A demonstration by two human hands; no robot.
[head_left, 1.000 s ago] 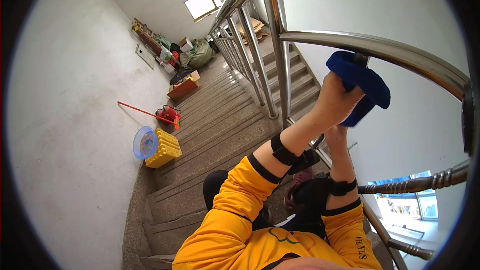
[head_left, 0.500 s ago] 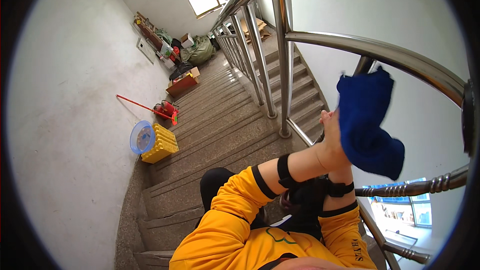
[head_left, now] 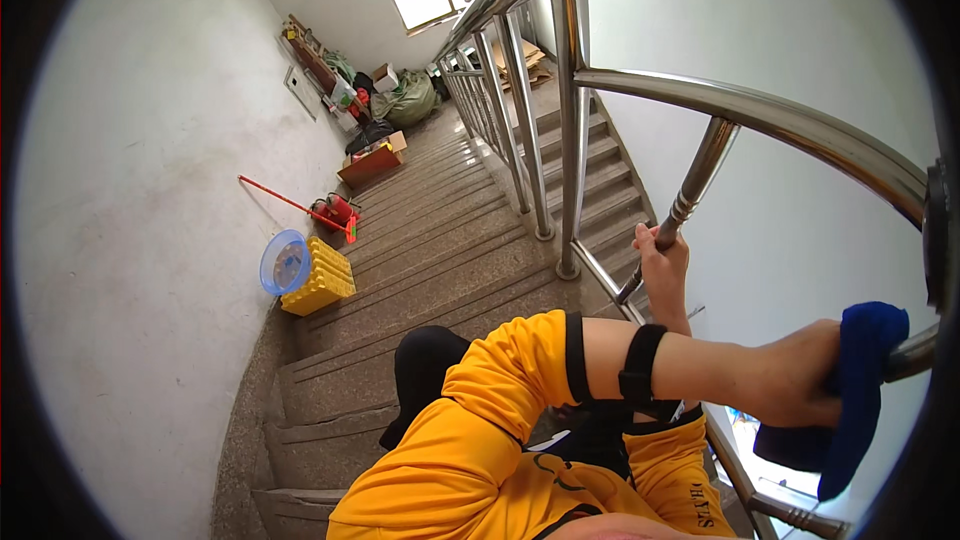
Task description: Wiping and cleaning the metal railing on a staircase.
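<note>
My left hand [head_left: 800, 370] is reached across to the right over my other forearm. It is closed on a dark blue cloth [head_left: 868, 370], pressed around a twisted metal baluster [head_left: 912, 353]; the fingertips are hidden behind the cloth, part of which hangs below. My right hand [head_left: 664, 265] grips another metal baluster [head_left: 690, 195] further up and to the left, its fingers wrapped round the bar near its lower end. The curved stainless handrail [head_left: 790, 115] runs above both hands.
Stone stairs [head_left: 430, 280] lie to the left. By the wall stand a yellow crate [head_left: 322, 278], a blue basin [head_left: 286, 262], a long-handled red tool [head_left: 290, 200] and red fire extinguishers [head_left: 333, 210]. Beyond them are a cardboard box [head_left: 372, 165] and a green sack [head_left: 407, 100].
My left hand has carried the blue cloth from the upper baluster down and right to another baluster. My right hand stays at about the same place and now shows fully.
</note>
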